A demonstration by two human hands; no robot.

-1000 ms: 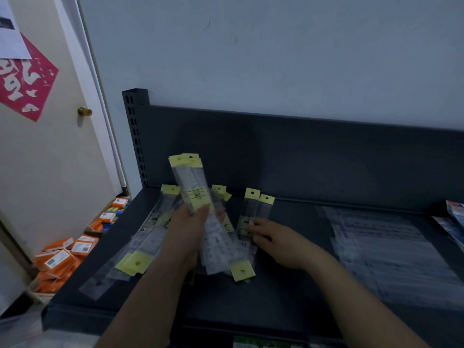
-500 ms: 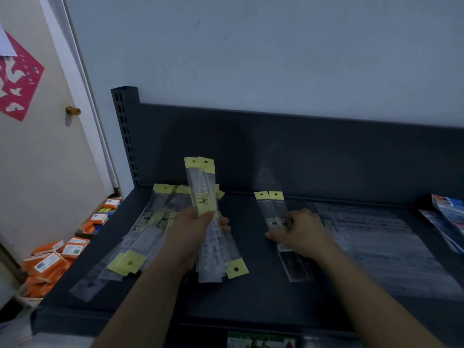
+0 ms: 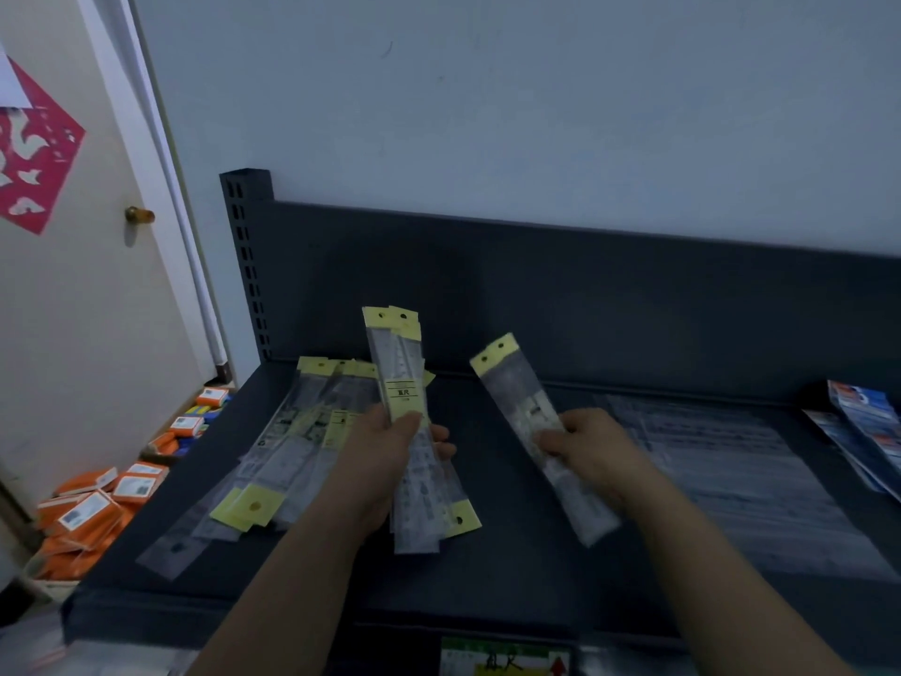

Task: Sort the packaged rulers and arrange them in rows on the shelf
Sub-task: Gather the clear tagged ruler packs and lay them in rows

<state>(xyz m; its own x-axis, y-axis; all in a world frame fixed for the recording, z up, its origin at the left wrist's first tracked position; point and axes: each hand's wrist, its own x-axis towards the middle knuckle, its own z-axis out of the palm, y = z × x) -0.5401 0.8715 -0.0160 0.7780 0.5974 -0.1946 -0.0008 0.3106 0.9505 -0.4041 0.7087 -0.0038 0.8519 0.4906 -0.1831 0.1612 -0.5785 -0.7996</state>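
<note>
My left hand (image 3: 390, 456) grips a bundle of packaged rulers (image 3: 397, 363), clear sleeves with yellow header tabs, held upright above the dark shelf (image 3: 487, 568). My right hand (image 3: 595, 451) pinches two packaged rulers (image 3: 517, 383) lifted off the shelf and tilted, their yellow tabs pointing up and left. A loose pile of packaged rulers (image 3: 292, 446) lies on the shelf's left part, some with tabs toward me. Rows of laid-out clear packages (image 3: 741, 470) cover the shelf to the right of my right hand.
Blue and white packets (image 3: 863, 422) lie at the shelf's far right. The shelf's back panel (image 3: 585, 295) and slotted upright post (image 3: 244, 246) stand behind. Orange boxes (image 3: 92, 509) are piled on the floor at the left, next to a door (image 3: 73, 285).
My right hand slid two rulers rightward away from the pile, then lifted them off the shelf and tilted them. My left hand kept hold of its bundle.
</note>
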